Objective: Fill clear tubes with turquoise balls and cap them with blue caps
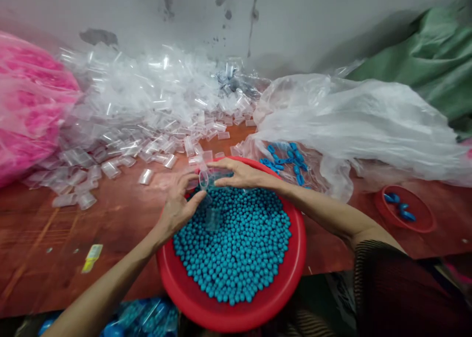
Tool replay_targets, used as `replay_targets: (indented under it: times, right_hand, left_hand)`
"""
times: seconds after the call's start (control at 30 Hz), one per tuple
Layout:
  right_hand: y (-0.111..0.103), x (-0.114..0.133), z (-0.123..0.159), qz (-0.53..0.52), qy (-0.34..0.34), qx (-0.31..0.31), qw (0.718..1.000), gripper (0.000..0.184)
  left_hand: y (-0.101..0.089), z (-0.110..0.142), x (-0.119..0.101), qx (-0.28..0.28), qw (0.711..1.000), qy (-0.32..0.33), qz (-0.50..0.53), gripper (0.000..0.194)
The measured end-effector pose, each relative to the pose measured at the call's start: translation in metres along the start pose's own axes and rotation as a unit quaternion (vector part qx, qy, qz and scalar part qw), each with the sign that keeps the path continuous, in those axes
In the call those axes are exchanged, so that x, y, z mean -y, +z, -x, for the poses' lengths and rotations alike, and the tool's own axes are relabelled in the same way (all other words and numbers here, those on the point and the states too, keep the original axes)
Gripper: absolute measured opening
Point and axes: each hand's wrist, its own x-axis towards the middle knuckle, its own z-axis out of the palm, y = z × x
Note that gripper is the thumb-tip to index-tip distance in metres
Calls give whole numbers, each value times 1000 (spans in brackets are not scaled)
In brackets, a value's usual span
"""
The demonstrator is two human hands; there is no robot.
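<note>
Head view: above the far part of a round red basin (232,322), which juts past the near edge of the counter (37,238), a clear tube (203,179) lies between the two hands, its open end showing. The left hand (179,204) comes in over the basin's left rim; its grip is half curled, thumb and fingers apart, with the tube just beyond the thumb tip. The right hand (239,174) reaches across the far right rim; in its grip, thumb and index finger stand apart, with clear plastic between them. Blur and transparency hide the contacts, so whether either grip is closed on the tube cannot be told. Blue beads (236,253) fill much of the basin; a second tube (213,220) rests on them, below the left thumb. A heap of clear tubes (147,106) spreads along the counter's far left side, beside a pink-filled bag (33,106) at the left. Blue pieces (295,157) lie beyond the basin's right rim, near white plastic sheeting (354,115); a small red dish (424,221) stands toward the near right.
</note>
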Motion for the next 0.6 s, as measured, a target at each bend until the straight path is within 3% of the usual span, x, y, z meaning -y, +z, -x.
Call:
replay_targets:
  times: [0.13, 0.2, 0.4, 0.5, 0.6]
  right_hand:
    - [0, 4, 21, 80, -35, 3, 996, 61]
    - [-6, 6, 28, 101, -31, -24, 994, 58]
    - [-13, 3, 65, 204, 56, -118, 970, 40]
    - [-5, 4, 89, 227, 78, -110, 964, 38]
    - [-7, 2, 105, 180, 67, -123, 974, 34]
  left_hand:
    - [-3, 13, -5, 89, 988, 33, -118, 33]
    - [-2, 17, -8, 101, 983, 43, -151, 34]
    - [1, 25, -14, -12, 982, 54, -181, 31]
    - [12, 41, -26, -21, 962, 149, -227, 29]
    - [31, 58, -43, 66, 917, 299, -255, 22]
